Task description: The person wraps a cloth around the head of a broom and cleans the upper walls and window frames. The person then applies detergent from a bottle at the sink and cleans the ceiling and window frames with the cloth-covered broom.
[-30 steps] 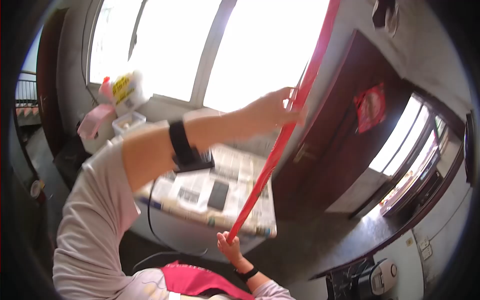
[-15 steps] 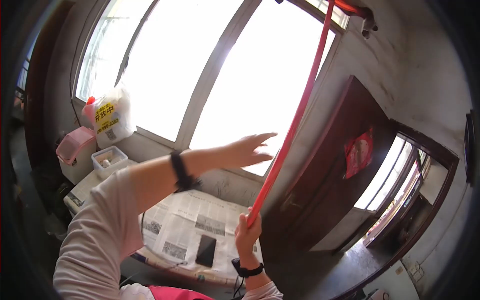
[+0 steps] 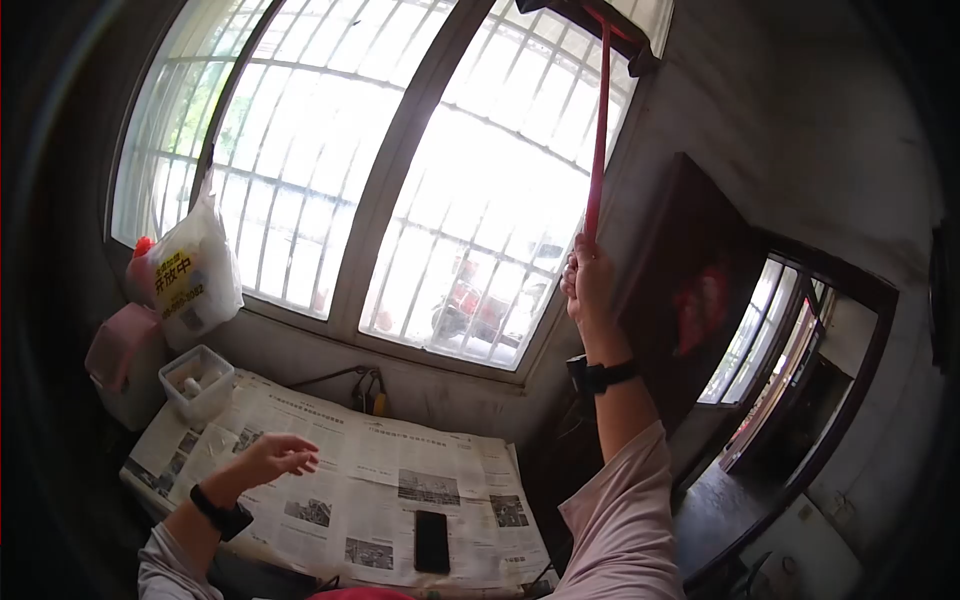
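My right hand is raised and wrapped round the lower part of a long red handle. That handle belongs to a window squeegee with a wide dark head, which lies across the top right of the window. Part of the head is cut off by the frame's top edge. My left hand hovers over the newspaper-covered table, fingers loosely bent and holding nothing. A black phone lies on the newspaper to its right.
At the left, a plastic bag hangs by the window above a pink-lidded bin. A clear plastic box stands on the table's back left corner. Right of the window is a dark door, with a doorway beyond.
My left hand has come down from beside the pole to above the table. My right hand has risen with the squeegee, whose head is now at the window's top.
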Tool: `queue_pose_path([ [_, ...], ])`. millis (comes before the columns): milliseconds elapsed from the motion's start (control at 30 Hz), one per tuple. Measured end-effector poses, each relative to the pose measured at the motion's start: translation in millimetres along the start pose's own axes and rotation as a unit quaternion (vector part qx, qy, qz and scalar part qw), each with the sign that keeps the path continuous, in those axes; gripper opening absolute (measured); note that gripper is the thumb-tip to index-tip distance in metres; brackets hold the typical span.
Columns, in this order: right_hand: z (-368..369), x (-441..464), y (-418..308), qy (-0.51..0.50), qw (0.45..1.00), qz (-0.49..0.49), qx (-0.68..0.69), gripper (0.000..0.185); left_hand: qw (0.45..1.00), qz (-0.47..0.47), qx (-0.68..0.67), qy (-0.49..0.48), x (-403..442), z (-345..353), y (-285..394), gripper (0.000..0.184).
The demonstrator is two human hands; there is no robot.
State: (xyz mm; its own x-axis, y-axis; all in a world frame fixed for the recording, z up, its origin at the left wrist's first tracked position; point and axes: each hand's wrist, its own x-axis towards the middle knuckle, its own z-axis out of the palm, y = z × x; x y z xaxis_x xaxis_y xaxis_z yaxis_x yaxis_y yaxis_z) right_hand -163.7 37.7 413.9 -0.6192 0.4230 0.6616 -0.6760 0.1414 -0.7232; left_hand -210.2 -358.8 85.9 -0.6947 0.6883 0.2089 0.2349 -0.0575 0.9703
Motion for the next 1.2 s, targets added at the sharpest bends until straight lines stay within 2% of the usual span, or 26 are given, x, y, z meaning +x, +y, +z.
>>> queue_pose_path([
  [100,22.3,-8.3,-20.6,-0.007,1.000,-0.028,-0.011,0.018,0.999,-0.040,-0.021,-0.013,-31.7,-28.8,-15.5,0.025],
  [333,46.2,16.5,-85.0,0.019,0.999,0.025,-0.035,0.011,0.987,-0.149,-0.058,-0.012,-67.5,-89.2,-64.7,0.024],
  [567,29.5,88.1,-153.3,0.060,0.988,0.020,-0.144,0.011,0.982,-0.167,-0.081,-0.024,-58.0,-99.6,-85.8,0.023],
  [667,29.5,100.1,-169.5,0.084,0.988,-0.057,-0.120,0.011,0.987,-0.147,-0.057,0.007,-46.4,-88.6,-69.5,0.024],
  [700,25.5,102.3,-171.2,0.070,0.989,-0.107,-0.069,0.008,0.989,-0.131,-0.058,0.016,-45.6,-84.3,-67.4,0.024],
  [800,13.7,108.4,-175.4,0.038,0.987,-0.151,-0.032,0.015,0.988,-0.132,-0.057,0.049,-51.6,-67.4,-71.4,0.024],
  [867,18.1,89.3,-169.4,0.014,0.965,-0.262,-0.006,0.019,0.977,-0.181,-0.081,0.081,-65.0,-51.1,-85.5,0.025],
  [900,19.4,86.2,-166.2,0.011,0.965,-0.262,-0.002,0.019,0.977,-0.180,-0.081,0.086,-70.8,-41.6,-95.3,0.025],
  [967,15.5,83.0,-159.5,-0.027,0.951,-0.309,-0.015,0.023,0.965,-0.226,-0.081,0.105,-83.1,-23.0,-116.7,0.025],
  [1167,11.7,104.2,-150.1,-0.010,0.923,-0.379,-0.069,0.033,0.957,-0.246,-0.090,0.125,-96.6,26.3,-166.6,0.024],
  [1200,12.0,107.8,-149.0,0.024,0.901,-0.403,-0.161,0.035,0.956,-0.248,-0.078,0.136,-97.5,32.9,-167.4,0.024],
])
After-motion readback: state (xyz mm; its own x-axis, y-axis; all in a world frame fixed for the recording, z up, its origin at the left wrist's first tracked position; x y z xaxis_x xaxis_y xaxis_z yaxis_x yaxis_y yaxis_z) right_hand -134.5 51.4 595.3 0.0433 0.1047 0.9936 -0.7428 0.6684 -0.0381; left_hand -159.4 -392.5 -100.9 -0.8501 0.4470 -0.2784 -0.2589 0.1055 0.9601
